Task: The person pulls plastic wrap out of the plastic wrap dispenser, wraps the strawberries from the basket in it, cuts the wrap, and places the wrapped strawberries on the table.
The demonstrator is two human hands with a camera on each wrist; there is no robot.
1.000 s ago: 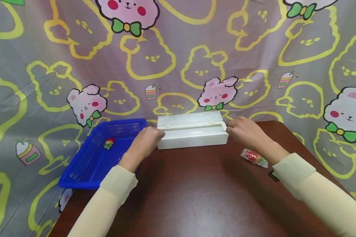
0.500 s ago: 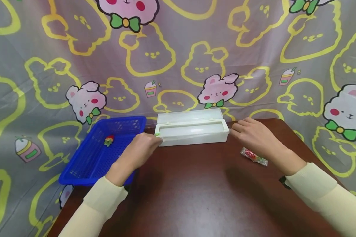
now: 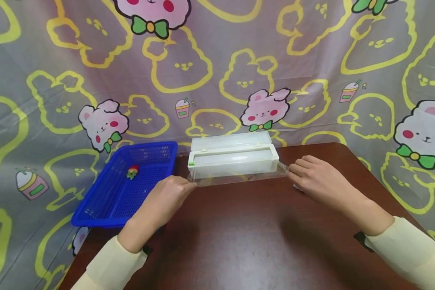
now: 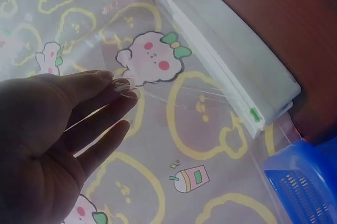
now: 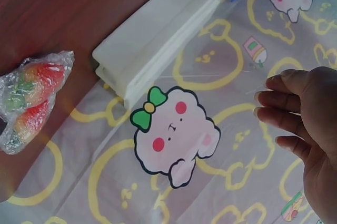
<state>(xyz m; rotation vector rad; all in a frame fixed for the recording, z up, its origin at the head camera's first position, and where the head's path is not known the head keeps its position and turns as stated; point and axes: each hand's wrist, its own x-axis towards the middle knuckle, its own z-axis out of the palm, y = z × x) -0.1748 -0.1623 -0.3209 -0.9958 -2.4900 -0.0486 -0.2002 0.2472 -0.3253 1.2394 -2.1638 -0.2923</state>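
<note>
As fingers (image 5: 281, 100) pinch, clear film (image 3: 221, 179) between, box (image 3: 235, 151) beyond

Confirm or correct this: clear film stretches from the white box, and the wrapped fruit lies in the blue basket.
Wrong place: the right wrist view shows the wrapped fruit on the table. The clear film does stretch from the white box.

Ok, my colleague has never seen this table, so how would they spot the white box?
On the dark brown table, find the blue basket at the left. The white box is just right of it, long and low, lid raised. Unlike the perforated basket, it has solid white sides and a small green tab at its left front corner.
</note>
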